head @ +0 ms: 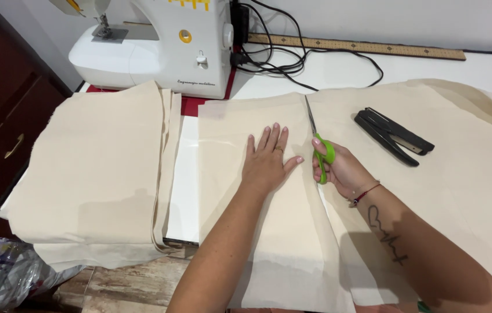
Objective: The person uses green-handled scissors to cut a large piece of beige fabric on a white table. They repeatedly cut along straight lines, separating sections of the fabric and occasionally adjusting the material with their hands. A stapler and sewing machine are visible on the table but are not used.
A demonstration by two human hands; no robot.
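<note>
A home sewing room: a white sewing machine (159,43) at upper left, cream fabric (101,168) spread across the white tabletop (339,69).

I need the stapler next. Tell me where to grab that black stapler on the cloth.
Grip the black stapler across its long body near the middle, from above. It lies flat on the beige cloth, its open end toward the right, clear of the right hand.

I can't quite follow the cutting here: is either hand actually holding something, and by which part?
The right hand holds scissors by their green handle loops, blades pointing away along the cream fabric. The left hand holds nothing; it lies flat on the fabric.
</note>
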